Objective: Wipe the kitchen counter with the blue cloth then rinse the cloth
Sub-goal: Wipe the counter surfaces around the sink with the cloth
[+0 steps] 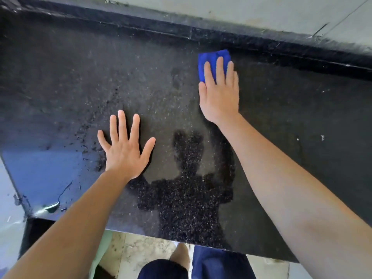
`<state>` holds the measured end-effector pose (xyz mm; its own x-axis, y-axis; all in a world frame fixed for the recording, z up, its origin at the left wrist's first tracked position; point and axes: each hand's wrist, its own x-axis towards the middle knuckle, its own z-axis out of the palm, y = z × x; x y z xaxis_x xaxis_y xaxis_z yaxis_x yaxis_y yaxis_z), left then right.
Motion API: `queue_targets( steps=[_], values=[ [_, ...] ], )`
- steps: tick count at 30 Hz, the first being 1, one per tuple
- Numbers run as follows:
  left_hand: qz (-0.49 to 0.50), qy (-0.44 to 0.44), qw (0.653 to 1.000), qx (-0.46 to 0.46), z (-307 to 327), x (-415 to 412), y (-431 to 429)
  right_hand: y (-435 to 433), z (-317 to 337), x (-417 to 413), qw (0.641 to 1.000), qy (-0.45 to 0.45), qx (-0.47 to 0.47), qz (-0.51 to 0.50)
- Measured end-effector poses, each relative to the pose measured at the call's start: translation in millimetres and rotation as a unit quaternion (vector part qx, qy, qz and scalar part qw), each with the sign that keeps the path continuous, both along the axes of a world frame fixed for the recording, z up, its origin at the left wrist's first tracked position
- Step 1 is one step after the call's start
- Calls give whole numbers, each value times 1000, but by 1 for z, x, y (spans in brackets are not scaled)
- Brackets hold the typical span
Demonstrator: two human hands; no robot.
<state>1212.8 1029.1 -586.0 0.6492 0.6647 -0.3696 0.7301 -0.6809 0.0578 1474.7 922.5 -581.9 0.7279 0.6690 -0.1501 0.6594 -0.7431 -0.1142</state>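
The dark speckled stone counter [80, 77] fills most of the view. A folded blue cloth [212, 57] lies on it near the back, right of centre. My right hand [220, 93] presses flat on the cloth with straight fingers, covering its near half. My left hand [124, 146] rests flat on the bare counter nearer the front, fingers spread, holding nothing.
A raised dark ledge [261, 45] runs along the counter's back, with a pale wall [241, 11] behind it. Wet patches and droplets lie at the left front corner [50, 206]. The counter's front edge [141, 234] is close to me, with tiled floor below.
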Motion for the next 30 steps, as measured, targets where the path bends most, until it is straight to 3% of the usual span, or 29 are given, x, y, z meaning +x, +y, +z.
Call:
queue_targets(
  steps=[4, 8, 15, 21, 26, 30],
  values=[
    [5, 8, 1000, 0, 2, 1, 0, 49, -3, -43, 984, 21, 11, 178],
    [10, 8, 1000, 5, 1, 2, 0, 34, -5, -12, 962, 42, 16, 271],
    [5, 5, 1000, 5, 2, 2, -1, -75, -2, 102, 1000, 5, -17, 17],
    [1, 8, 1000, 10, 1, 1, 0, -58, -8, 56, 980, 10, 2, -198],
    [-14, 4, 1000, -22, 4, 0, 5, -32, -8, -17, 989, 7, 4, -150],
    [-60, -65, 996, -34, 15, -14, 43, -4, -9, -67, 989, 8, -14, -149]
  ],
)
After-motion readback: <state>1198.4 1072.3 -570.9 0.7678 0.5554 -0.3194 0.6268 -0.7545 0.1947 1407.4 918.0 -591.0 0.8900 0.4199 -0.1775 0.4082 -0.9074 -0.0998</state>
